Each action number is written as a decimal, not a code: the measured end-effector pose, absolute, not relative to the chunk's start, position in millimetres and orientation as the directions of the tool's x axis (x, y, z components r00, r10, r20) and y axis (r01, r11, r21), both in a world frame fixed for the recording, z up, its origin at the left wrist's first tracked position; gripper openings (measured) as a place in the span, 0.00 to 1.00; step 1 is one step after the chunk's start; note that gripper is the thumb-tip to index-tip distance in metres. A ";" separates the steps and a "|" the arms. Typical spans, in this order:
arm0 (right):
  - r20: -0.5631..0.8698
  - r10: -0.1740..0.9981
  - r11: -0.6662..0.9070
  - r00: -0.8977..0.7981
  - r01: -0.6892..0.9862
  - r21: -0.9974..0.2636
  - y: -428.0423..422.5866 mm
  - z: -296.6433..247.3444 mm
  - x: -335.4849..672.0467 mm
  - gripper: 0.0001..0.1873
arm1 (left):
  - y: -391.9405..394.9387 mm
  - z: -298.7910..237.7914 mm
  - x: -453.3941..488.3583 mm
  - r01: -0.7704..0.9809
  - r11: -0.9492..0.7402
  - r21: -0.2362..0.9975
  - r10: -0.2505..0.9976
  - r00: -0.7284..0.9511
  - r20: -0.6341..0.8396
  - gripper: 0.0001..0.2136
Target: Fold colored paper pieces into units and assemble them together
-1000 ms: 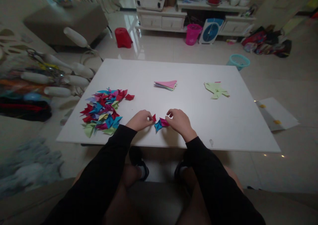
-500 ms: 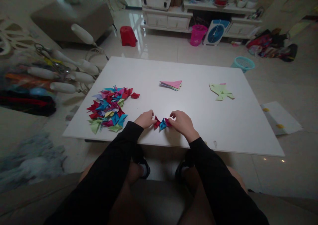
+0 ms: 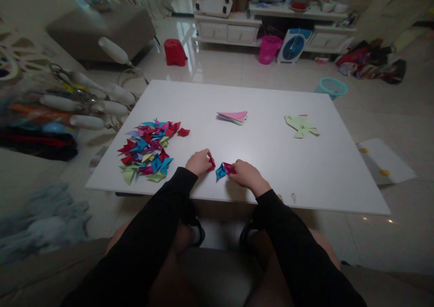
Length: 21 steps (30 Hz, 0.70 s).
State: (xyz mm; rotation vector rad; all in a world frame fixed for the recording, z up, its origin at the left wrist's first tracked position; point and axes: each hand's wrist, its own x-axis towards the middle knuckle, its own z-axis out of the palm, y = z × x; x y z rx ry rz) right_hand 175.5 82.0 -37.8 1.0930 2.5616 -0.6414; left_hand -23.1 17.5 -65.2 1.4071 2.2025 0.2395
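Near the front edge of the white table [image 3: 267,144], my left hand [image 3: 199,162] pinches a red folded-paper piece [image 3: 212,163]. Just to its right, my right hand [image 3: 247,177] is closed on a magenta folded-paper piece [image 3: 228,167]. A blue folded-paper piece [image 3: 221,171] adjoins the magenta one; whether they are linked I cannot tell. A small gap separates the red piece from the blue one. To the left of my hands lies a pile of folded-paper pieces [image 3: 149,148] in red, blue, green, purple and yellow.
A stack of folded papers [image 3: 233,116], pink on top, lies towards the table's far side. Light green folded papers [image 3: 301,126] lie at the right. Beyond the table stand a red stool [image 3: 175,53], a pink basket [image 3: 269,49] and a turquoise basket [image 3: 332,88].
The red piece, beside the blue one before, is now apart from it in my left hand. My right hand has closed more around the magenta piece.
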 end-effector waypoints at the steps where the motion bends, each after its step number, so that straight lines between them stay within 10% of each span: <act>1: -0.423 0.614 0.608 -0.666 0.741 -0.285 81.6 -37.7 175.6 0.15 | 17.7 -64.3 -21.3 0.795 0.446 0.411 0.891 -0.352 -0.287 0.11; 21: -0.457 0.593 0.602 -0.663 0.742 -0.295 76.5 -37.3 172.3 0.16 | 20.7 -78.2 -2.3 0.793 0.184 0.581 0.981 -0.107 -0.165 0.11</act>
